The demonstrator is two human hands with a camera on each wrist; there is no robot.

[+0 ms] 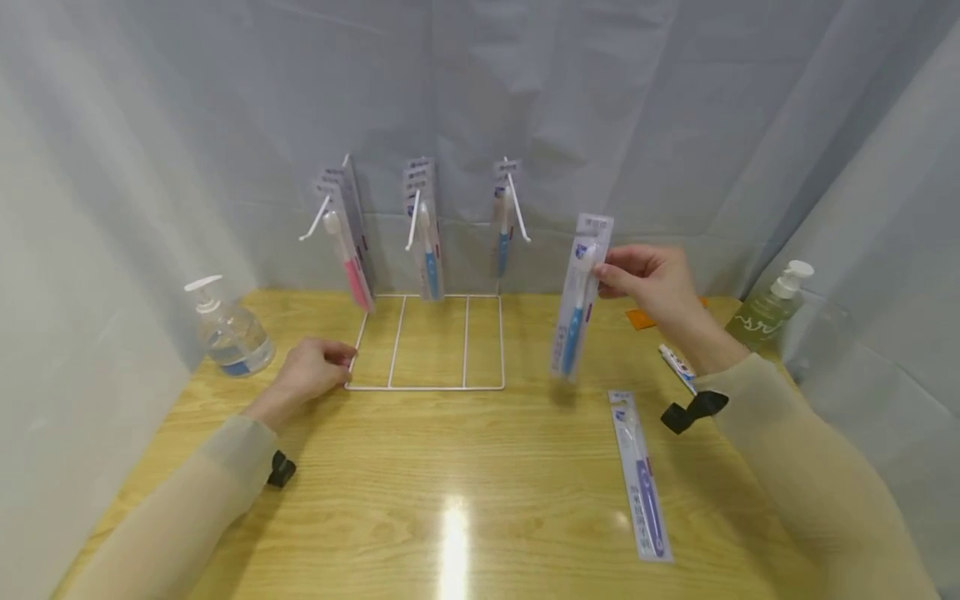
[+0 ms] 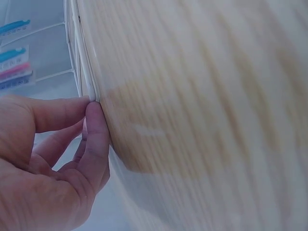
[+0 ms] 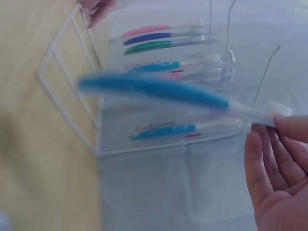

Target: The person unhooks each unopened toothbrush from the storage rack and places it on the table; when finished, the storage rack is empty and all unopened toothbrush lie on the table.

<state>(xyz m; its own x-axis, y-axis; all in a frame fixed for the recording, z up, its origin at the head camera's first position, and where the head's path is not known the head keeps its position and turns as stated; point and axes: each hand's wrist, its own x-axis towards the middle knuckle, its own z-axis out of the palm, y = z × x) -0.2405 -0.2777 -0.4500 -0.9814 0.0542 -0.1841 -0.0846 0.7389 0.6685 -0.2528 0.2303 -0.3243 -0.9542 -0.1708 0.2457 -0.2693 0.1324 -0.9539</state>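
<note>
Blue-handled toothbrush [image 1: 573, 329], packaged, is pinched along its upper half by the right hand [image 1: 651, 282] and held tilted above the table [image 1: 375, 475], to the right of the white wire rack [image 1: 425, 388]. The rack is grasped at its near left corner by the left hand [image 1: 311, 368]. Packaged toothbrushes [image 1: 431, 271] are hung from three hooks [image 1: 413, 221]; a purple-handled toothbrush [image 1: 645, 492] is laid flat on the table.

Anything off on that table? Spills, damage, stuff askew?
No spill or damage visible. Only the packaged purple toothbrush seems mildly odd: it lies loose and slanted on the table, while other packs hang from the wire rack.
</note>
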